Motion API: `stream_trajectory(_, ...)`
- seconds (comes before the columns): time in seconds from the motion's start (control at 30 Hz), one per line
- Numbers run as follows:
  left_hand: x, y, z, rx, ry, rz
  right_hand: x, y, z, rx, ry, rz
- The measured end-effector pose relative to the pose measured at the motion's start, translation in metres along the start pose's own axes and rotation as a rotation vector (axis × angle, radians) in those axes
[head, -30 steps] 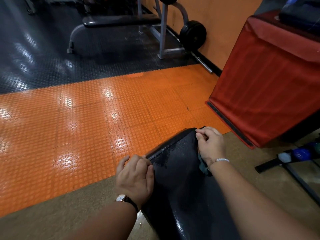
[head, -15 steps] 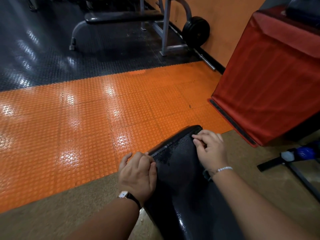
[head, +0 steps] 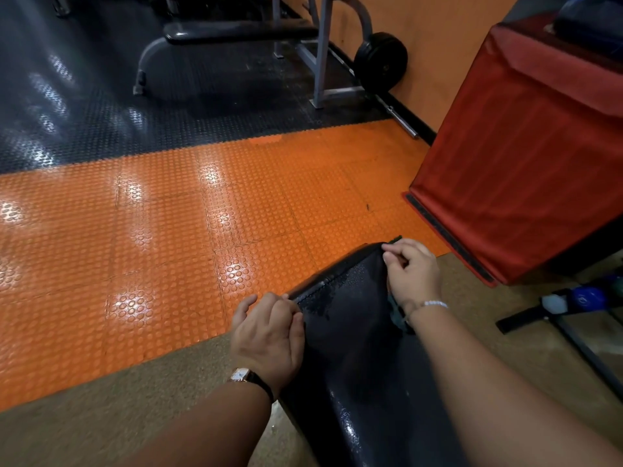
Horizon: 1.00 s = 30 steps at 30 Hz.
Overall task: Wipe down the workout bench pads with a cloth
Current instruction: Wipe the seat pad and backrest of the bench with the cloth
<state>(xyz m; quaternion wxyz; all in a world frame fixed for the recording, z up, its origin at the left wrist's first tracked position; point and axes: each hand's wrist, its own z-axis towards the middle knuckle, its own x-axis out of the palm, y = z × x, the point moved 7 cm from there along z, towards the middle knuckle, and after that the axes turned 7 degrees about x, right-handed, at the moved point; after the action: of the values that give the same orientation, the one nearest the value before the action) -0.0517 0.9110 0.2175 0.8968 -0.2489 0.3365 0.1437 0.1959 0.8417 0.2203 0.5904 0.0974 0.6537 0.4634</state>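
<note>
Black pad (head: 357,348) runs from the bottom edge up the middle, its far end over the orange floor (head: 135,247). Surface looks wet, droplets near the far-left part.

Left hand (head: 269,335) is on the pad's left edge, fingers curled over the rim and gripping it, thumb out toward the floor. Watch (head: 243,375) on that wrist.

Right hand (head: 413,274) sits on the pad's far right corner, fingers curled tight and clenched on the cloth (head: 399,315), pressing it to the pad. Cloth lies almost wholly under the palm: only a dark greenish scrap shows below the wrist, beside the bracelet (head: 435,303), plus a dark tip past the fingertips at the corner. Its size and fold can't be made out.

Hands are apart, one on each side of the pad's far end, with bare pad between them.

Hidden or cut: near end of the pad leaves the frame at the bottom; its right edge is covered by the right forearm; the frame under it is not seen. Left fingertips are tucked below the rim.

Red box (head: 522,146) stands right of the pad, cut by the frame edge. Far bench (head: 236,32) and a plate (head: 381,62) are at the back on dark flooring. Blue object at right under the box is too blurred to identify.
</note>
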Motion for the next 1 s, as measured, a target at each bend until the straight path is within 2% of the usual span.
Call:
stream_trajectory(0.07,0.000,0.000,0.000,0.003,-0.005,-0.002,0.005,0.015,-0.001,-0.038,0.006,-0.063)
stream_trajectory(0.2,0.000,-0.001,0.002,0.017,-0.006,-0.008,0.010,0.026,-0.027,-0.257,0.056,-0.097)
stream_trajectory(0.27,0.000,-0.001,0.002,0.015,-0.003,-0.001,0.004,0.018,-0.021,-0.221,0.012,-0.079)
stream_trajectory(0.33,0.001,-0.001,0.001,0.013,0.004,0.006,0.001,0.011,-0.006,-0.080,-0.018,-0.060)
stream_trajectory(0.4,0.001,0.000,0.001,0.012,0.006,0.012,0.004,0.018,-0.001,-0.035,-0.057,-0.109)
stream_trajectory(0.6,0.001,-0.001,0.003,0.023,0.006,0.012,0.003,0.014,-0.052,-0.270,-0.075,-0.193)
stream_trajectory(0.63,0.001,-0.001,0.003,0.022,0.009,0.008,-0.002,0.007,-0.049,-0.232,-0.086,-0.181)
stream_trajectory(0.73,0.001,0.000,0.003,0.015,0.009,0.005,-0.006,-0.010,-0.021,0.045,-0.099,-0.101)
stream_trajectory(0.8,0.000,0.000,0.003,0.010,0.005,0.011,-0.003,-0.001,-0.016,0.088,-0.125,-0.087)
stream_trajectory(0.93,0.001,0.001,0.002,-0.008,0.014,0.016,0.005,0.020,-0.051,-0.224,-0.090,-0.118)
stream_trajectory(1.0,0.001,0.001,0.001,-0.016,0.020,0.016,0.000,0.009,-0.056,-0.267,-0.093,-0.116)
